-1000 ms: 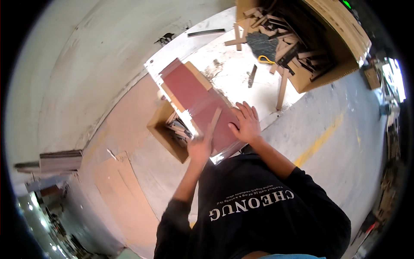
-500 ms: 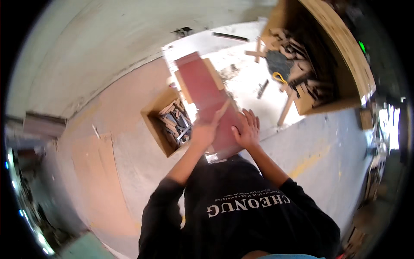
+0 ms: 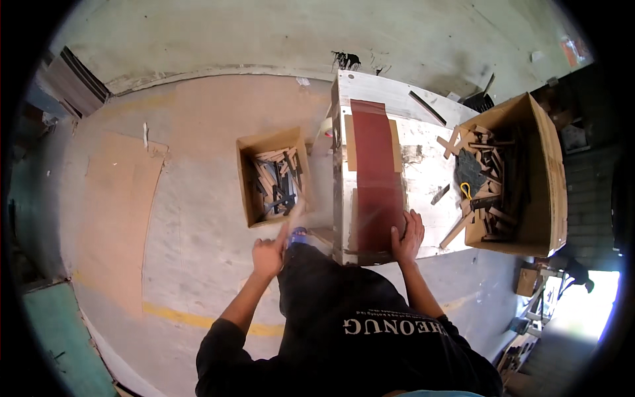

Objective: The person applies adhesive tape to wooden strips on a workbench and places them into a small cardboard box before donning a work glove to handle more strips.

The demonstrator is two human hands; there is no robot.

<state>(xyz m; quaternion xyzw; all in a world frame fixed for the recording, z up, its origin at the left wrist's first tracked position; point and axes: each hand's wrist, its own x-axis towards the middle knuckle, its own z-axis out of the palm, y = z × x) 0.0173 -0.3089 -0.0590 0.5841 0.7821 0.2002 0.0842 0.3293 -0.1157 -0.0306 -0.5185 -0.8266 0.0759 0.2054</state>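
Observation:
A long dark red strip point(image 3: 379, 178), which looks like sandpaper, lies flat along the left side of the white-topped bench point(image 3: 420, 106). Spread at its near right edge, my right hand point(image 3: 408, 237) is open, fingers resting on the strip's edge and the bench top. My left hand point(image 3: 267, 257) is off the bench to the left, near the small cardboard box point(image 3: 254, 210). Its index finger points out, the other fingers are bent. Just beyond the fingertip is a blurred thin wooden strip point(image 3: 297, 208); whether they touch is unclear.
Thin wooden and dark strips point(image 3: 274, 175) fill the small box on the floor. On the bench's right, a large cardboard box point(image 3: 548, 172) lies with its opening toward me, wood pieces spilling out. Tan board point(image 3: 397, 149) shows under the red strip. Loose dark sticks point(image 3: 426, 107) lie about.
My left hand has left the red strip and moved left to the small box; the wooden strip moved with it. My right hand stays at the red strip's right edge. The view has turned.

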